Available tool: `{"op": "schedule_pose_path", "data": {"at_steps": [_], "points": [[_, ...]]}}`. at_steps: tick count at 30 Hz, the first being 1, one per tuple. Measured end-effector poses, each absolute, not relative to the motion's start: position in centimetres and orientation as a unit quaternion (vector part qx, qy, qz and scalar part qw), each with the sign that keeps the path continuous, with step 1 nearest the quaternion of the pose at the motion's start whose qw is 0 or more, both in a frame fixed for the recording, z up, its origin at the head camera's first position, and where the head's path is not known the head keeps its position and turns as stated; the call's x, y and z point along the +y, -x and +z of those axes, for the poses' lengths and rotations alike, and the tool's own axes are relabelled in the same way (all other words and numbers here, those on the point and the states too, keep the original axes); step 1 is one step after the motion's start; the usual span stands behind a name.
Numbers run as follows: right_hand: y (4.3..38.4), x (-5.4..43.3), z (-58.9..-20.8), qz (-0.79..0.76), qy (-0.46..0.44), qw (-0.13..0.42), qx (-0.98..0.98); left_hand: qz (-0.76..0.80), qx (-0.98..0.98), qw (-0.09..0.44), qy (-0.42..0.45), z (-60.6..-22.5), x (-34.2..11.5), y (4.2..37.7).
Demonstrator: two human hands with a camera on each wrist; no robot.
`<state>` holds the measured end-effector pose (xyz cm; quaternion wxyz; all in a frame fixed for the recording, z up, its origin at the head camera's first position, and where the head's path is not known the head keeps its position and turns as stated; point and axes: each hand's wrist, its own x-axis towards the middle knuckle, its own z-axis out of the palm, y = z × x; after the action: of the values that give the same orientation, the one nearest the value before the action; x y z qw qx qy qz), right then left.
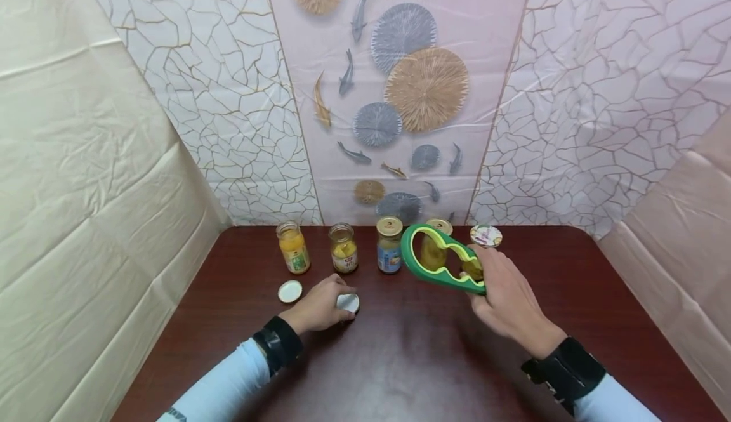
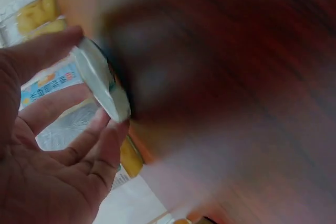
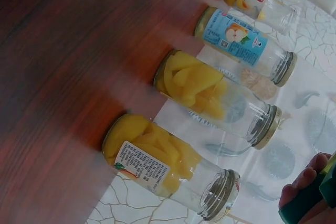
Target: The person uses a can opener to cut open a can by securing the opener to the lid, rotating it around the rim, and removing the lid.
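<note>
My left hand [image 1: 322, 304] pinches a white-lined jar lid [image 2: 101, 80] by its rim, thumb on one side and fingers on the other. The lid is low over the table; whether it touches the wood I cannot tell. My right hand [image 1: 505, 289] grips one end of a green jar opener [image 1: 417, 268] with yellow-green scalloped inner edges, held up in front of two jars. Only a corner of the opener shows in the right wrist view. To the left of my left hand lies a second lid [image 1: 290, 291], white inside up.
Along the table's [image 1: 400, 352] back stand several fruit jars. The orange jar [image 1: 294, 250] and the peach-label jar [image 1: 344, 254] have no lids. The blue-label jar [image 1: 389, 250], an unlabelled-looking jar [image 3: 191, 85] and the rightmost jar [image 3: 152, 153] are lidded. A patterned cloth hangs behind.
</note>
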<state>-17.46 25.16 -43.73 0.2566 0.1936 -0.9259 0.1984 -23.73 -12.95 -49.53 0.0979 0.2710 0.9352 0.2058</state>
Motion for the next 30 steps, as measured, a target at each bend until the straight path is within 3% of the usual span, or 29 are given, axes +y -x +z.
{"op": "schedule_pose_path", "data": {"at_steps": [15, 30], "points": [[17.1, 24.9, -44.4, 0.202, -0.228, 0.287, -0.908, 0.197, 0.948, 0.099, -0.231, -49.8, -13.1, 23.6], [17.1, 24.6, -44.5, 0.195, -0.217, 0.308, -0.906, 0.188, 0.956, 0.100, -0.201, -50.0, -13.2, 25.7]]}}
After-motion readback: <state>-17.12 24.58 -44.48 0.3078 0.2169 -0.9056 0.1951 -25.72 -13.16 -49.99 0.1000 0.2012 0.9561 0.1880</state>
